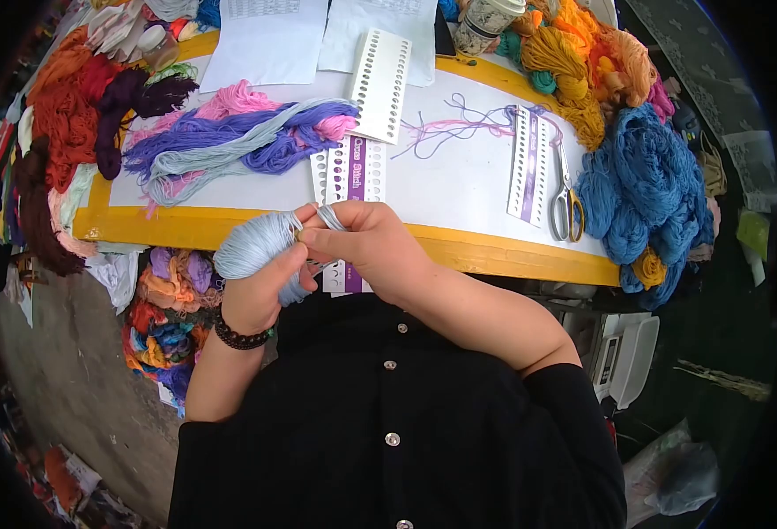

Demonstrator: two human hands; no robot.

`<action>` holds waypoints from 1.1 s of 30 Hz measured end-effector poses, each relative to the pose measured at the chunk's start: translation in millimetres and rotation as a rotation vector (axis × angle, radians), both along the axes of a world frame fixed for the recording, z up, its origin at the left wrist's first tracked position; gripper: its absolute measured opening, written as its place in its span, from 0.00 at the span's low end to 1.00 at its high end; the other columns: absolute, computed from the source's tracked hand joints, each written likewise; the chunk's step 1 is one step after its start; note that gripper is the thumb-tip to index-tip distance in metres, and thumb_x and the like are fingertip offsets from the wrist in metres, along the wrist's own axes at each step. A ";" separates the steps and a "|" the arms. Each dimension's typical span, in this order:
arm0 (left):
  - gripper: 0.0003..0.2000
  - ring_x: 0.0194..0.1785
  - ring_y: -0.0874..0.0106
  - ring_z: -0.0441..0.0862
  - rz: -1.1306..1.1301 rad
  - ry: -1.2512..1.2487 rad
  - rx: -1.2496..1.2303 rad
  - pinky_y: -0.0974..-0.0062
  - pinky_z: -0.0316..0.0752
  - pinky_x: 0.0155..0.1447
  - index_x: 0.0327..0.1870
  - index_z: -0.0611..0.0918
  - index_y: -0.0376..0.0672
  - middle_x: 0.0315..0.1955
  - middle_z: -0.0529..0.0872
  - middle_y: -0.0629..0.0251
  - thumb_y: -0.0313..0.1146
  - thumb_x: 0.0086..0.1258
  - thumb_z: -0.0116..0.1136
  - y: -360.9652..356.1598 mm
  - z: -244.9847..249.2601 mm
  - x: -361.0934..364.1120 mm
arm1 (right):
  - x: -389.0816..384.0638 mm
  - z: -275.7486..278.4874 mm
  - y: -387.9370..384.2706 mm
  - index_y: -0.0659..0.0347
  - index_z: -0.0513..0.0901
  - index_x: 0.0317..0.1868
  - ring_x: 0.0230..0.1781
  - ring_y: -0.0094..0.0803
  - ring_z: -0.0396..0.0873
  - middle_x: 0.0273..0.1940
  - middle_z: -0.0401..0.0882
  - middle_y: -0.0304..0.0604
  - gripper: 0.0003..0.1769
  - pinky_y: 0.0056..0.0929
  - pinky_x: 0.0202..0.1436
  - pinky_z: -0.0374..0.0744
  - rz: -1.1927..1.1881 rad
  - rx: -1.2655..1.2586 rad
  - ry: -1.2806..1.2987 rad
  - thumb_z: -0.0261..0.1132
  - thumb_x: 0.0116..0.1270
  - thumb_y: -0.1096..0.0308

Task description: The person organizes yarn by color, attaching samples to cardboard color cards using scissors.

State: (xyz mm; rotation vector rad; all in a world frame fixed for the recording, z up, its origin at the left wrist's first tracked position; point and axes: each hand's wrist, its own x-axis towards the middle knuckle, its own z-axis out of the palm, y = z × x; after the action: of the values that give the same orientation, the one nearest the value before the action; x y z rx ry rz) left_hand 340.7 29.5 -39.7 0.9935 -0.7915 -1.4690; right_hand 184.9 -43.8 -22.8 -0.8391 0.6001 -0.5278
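Observation:
Close to my chest, at the table's front edge, I hold a pale blue skein of thread (254, 245). My left hand (262, 284), with a dark bead bracelet at the wrist, is closed round its gathered end. Fingers of my right hand (372, 242) pinch at that same end, and a small loop of the pale thread shows above them. Just beyond lies a bundle of purple, pink and grey-blue skeins (247, 141). Punched thread cards (353, 172) with purple bands lie past my right hand, partly hidden by it. The fingertips partly cover each other.
Scissors (567, 198) lie right of a punched card (527, 167) strung with purple and pink threads (459, 128). Blue yarn (653, 176), orange yarn (573, 53) and red yarn (64, 110) pile at the sides. Paper sheets (265, 44) and a patterned cup (487, 26) are at the back.

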 end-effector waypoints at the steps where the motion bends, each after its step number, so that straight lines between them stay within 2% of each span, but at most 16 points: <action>1: 0.22 0.38 0.77 0.80 0.011 0.033 0.034 0.82 0.76 0.35 0.62 0.71 0.33 0.46 0.82 0.61 0.26 0.67 0.52 -0.3 1.9 -0.3 | -0.1 0.5 0.0 0.71 0.79 0.45 0.31 0.27 0.80 0.35 0.82 0.45 0.10 0.25 0.40 0.78 -0.019 -0.035 -0.011 0.62 0.65 0.74; 6: 0.21 0.40 0.78 0.80 0.020 0.081 0.036 0.82 0.77 0.33 0.61 0.73 0.32 0.47 0.82 0.62 0.26 0.66 0.53 1.0 -1.0 -0.1 | -2.1 1.9 -2.3 0.71 0.79 0.45 0.30 0.26 0.80 0.33 0.82 0.43 0.10 0.24 0.40 0.78 0.006 -0.060 -0.001 0.63 0.65 0.74; 11: 0.17 0.44 0.75 0.80 0.079 0.095 0.037 0.77 0.76 0.48 0.56 0.76 0.31 0.45 0.82 0.63 0.24 0.67 0.52 2.7 -5.7 1.3 | -1.6 -3.3 -0.9 0.71 0.79 0.45 0.28 0.25 0.80 0.30 0.82 0.42 0.10 0.24 0.38 0.77 0.008 -0.061 -0.009 0.62 0.65 0.74; 14: 0.15 0.46 0.74 0.79 0.168 0.014 -0.040 0.76 0.73 0.53 0.54 0.77 0.31 0.45 0.83 0.62 0.23 0.66 0.51 2.8 -3.1 -4.7 | -1.5 -5.7 -0.8 0.70 0.79 0.43 0.27 0.26 0.79 0.32 0.81 0.44 0.08 0.23 0.37 0.77 -0.037 -0.279 0.085 0.62 0.65 0.75; 16: 0.15 0.46 0.74 0.80 0.145 0.069 0.013 0.76 0.73 0.53 0.54 0.77 0.31 0.44 0.83 0.62 0.23 0.67 0.51 3.7 -6.5 -1.5 | -4.3 2.8 -4.9 0.68 0.79 0.40 0.32 0.23 0.79 0.37 0.80 0.43 0.06 0.24 0.41 0.76 -0.096 -0.808 0.393 0.62 0.65 0.74; 20: 0.14 0.45 0.71 0.81 0.125 0.143 0.150 0.72 0.73 0.55 0.52 0.78 0.32 0.41 0.84 0.60 0.23 0.66 0.52 3.0 1.1 6.4 | -7.6 7.0 -14.7 0.67 0.78 0.37 0.40 0.23 0.77 0.41 0.79 0.43 0.04 0.24 0.47 0.75 -0.077 -0.800 0.393 0.62 0.64 0.75; 22: 0.14 0.42 0.68 0.82 0.150 0.479 0.107 0.68 0.74 0.55 0.52 0.78 0.35 0.39 0.85 0.58 0.24 0.65 0.52 12.8 2.5 23.5 | -17.7 21.0 -23.6 0.65 0.78 0.37 0.46 0.25 0.75 0.44 0.79 0.43 0.03 0.24 0.53 0.72 -0.309 -1.011 0.384 0.63 0.63 0.75; 23: 0.15 0.39 0.72 0.82 0.030 0.686 -0.105 0.67 0.74 0.55 0.54 0.77 0.40 0.39 0.85 0.60 0.26 0.67 0.51 16.4 3.9 36.6 | -28.1 42.7 -26.0 0.63 0.78 0.40 0.50 0.30 0.75 0.47 0.79 0.46 0.06 0.28 0.58 0.71 -0.240 -0.365 0.148 0.63 0.63 0.72; 24: 0.15 0.36 0.76 0.80 0.053 0.885 -0.095 0.70 0.75 0.52 0.55 0.77 0.42 0.38 0.85 0.63 0.28 0.68 0.49 23.8 -1.2 60.0 | -46.2 61.5 -34.6 0.63 0.78 0.43 0.51 0.34 0.76 0.51 0.79 0.49 0.09 0.36 0.63 0.69 -0.159 -0.053 -0.175 0.60 0.65 0.68; 25: 0.16 0.33 0.79 0.78 0.086 0.998 -0.106 0.73 0.74 0.49 0.57 0.76 0.43 0.38 0.84 0.65 0.28 0.69 0.48 33.1 -12.0 91.4 | -63.8 81.5 -39.5 0.64 0.75 0.46 0.54 0.37 0.76 0.48 0.79 0.49 0.12 0.41 0.65 0.67 -0.107 0.032 -0.407 0.56 0.67 0.67; 27: 0.17 0.27 0.84 0.73 0.152 1.137 -0.167 0.81 0.73 0.41 0.60 0.75 0.45 0.37 0.84 0.70 0.29 0.70 0.46 49.2 -38.4 154.2 | -102.2 116.0 -43.8 0.61 0.74 0.43 0.32 0.30 0.71 0.29 0.69 0.36 0.08 0.37 0.57 0.70 -0.097 -0.032 -0.625 0.53 0.67 0.68; 28: 0.18 0.25 0.84 0.71 0.299 0.986 -0.161 0.83 0.71 0.37 0.61 0.74 0.45 0.37 0.83 0.71 0.28 0.70 0.45 57.4 -50.9 176.1 | -123.5 122.2 -48.6 0.61 0.73 0.43 0.26 0.25 0.65 0.26 0.63 0.33 0.08 0.32 0.48 0.70 -0.137 -0.102 -0.600 0.53 0.68 0.68; 29: 0.19 0.23 0.84 0.69 0.442 0.831 -0.153 0.85 0.70 0.34 0.61 0.73 0.46 0.36 0.83 0.72 0.27 0.69 0.44 69.1 -64.5 196.9 | -143.3 122.5 -57.3 0.60 0.74 0.42 0.25 0.21 0.64 0.27 0.65 0.32 0.07 0.26 0.38 0.67 -0.132 -0.179 -0.511 0.54 0.67 0.68; 30: 0.19 0.23 0.84 0.69 0.441 0.832 -0.156 0.85 0.70 0.34 0.61 0.73 0.46 0.36 0.83 0.72 0.27 0.69 0.44 83.2 -86.8 225.9 | -160.0 121.6 -64.0 0.60 0.74 0.41 0.23 0.21 0.63 0.26 0.65 0.32 0.06 0.24 0.34 0.66 -0.238 -0.234 -0.330 0.54 0.67 0.69; 32: 0.21 0.23 0.84 0.69 0.732 0.558 -0.013 0.85 0.69 0.31 0.63 0.71 0.45 0.38 0.82 0.72 0.25 0.68 0.45 110.2 -127.6 279.6 | -200.9 112.9 -91.8 0.58 0.74 0.35 0.20 0.19 0.61 0.24 0.65 0.31 0.04 0.19 0.27 0.63 -0.388 -0.291 -0.066 0.58 0.66 0.68; 33: 0.21 0.23 0.84 0.69 0.837 0.541 0.017 0.85 0.69 0.32 0.63 0.71 0.44 0.38 0.82 0.72 0.25 0.66 0.45 120.2 -132.9 293.5 | -224.1 112.3 -108.3 0.57 0.73 0.32 0.19 0.18 0.60 0.23 0.64 0.30 0.06 0.18 0.25 0.62 -0.440 -0.330 0.050 0.59 0.66 0.67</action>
State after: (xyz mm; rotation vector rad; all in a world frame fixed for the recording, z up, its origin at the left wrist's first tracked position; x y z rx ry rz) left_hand 634.3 149.7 -172.6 0.7392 0.0542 -0.9214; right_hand -39.2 -152.2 89.5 -1.0385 0.7611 -1.0284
